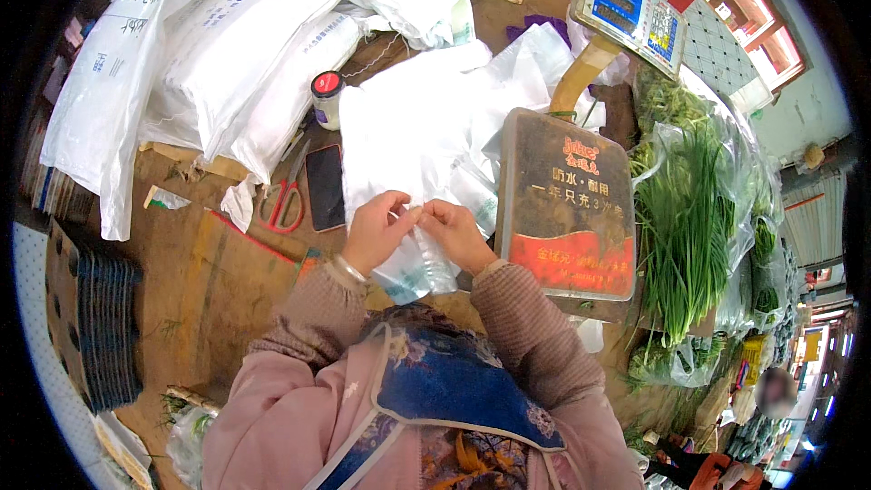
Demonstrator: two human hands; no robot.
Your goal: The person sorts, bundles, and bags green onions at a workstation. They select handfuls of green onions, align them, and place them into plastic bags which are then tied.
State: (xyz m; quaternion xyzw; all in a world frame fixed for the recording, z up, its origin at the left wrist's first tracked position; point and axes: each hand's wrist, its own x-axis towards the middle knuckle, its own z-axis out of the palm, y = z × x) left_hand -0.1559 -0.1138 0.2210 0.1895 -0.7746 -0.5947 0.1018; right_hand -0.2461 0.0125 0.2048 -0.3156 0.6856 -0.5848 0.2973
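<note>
My left hand [379, 230] and my right hand [456, 231] meet at the front of a stack of plastic bags [401, 129], thumbs and index fingers nearly touching. Both pinch a thin, translucent plastic bag [433, 262] whose gathered end hangs down between my wrists. Left of the bags lie a black smartphone [325, 187] and red-handled scissors [281, 207]. A jar with a red lid [327, 99] stands by the bags' upper left corner. Close to my right hand is the worn platform of a digital scale [568, 207].
Large white sacks [224, 47] fill the back left. The scale's display [629, 10] stands on a post at the back right. Green leafy vegetables [687, 238] in clear plastic lie right of the scale. A dark ribbed stack [102, 323] is at the left edge. People appear far off at lower right.
</note>
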